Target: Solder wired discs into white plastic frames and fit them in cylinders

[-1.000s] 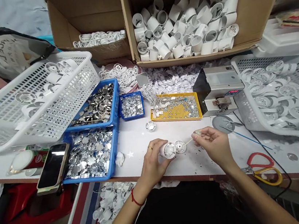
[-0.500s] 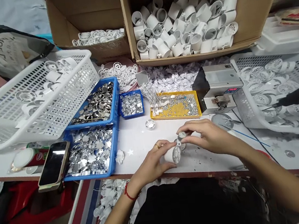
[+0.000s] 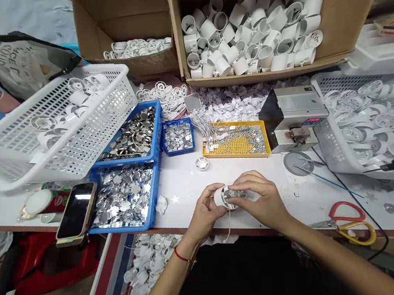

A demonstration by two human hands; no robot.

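The left hand [image 3: 202, 212] gripped the white cup [image 3: 218, 198] by its wall, above the front edge of the bench [image 3: 178, 184], while the right hand [image 3: 260, 202] pinched a small grayish piece [image 3: 238, 194], partly hidden by its grasp, at the cup's open end. Good work here seemed to call for a steady cup, the piece held square to the opening under light, even pressure, and the thin cord [image 3: 230, 221] below left hanging free of the rim.
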